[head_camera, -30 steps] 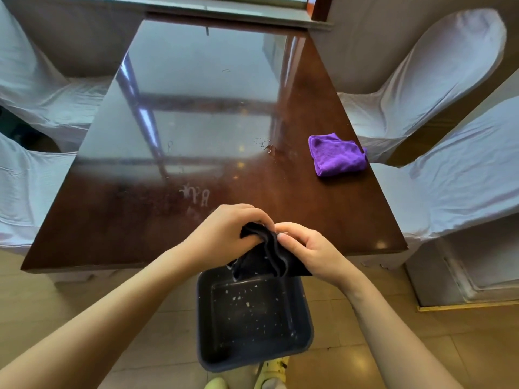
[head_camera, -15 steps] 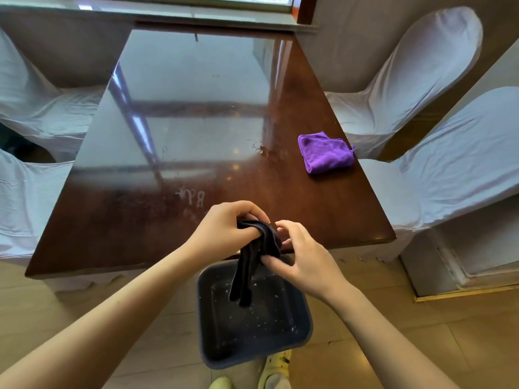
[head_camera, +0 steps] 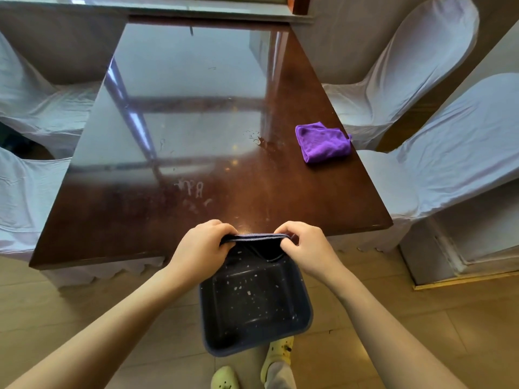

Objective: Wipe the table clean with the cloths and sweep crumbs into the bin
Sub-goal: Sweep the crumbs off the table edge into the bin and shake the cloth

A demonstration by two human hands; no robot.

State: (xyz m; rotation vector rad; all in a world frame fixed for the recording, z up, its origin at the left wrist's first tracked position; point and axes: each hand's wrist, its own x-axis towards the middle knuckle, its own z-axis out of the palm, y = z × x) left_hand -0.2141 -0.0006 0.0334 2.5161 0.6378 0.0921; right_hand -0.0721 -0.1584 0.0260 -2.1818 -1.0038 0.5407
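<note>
Dark cloth, bunched earlier, now stretched flat between left hand and right hand, fingers pinching its ends, over crumb-speckled bin.

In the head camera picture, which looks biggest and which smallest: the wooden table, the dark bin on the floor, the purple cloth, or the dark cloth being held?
1. Wooden table, by far the largest.
2. Dark bin.
3. Purple cloth and dark cloth: look similar; the dark one is stretched between the hands, nearer the camera and partly hidden, so I won't rank them.
</note>
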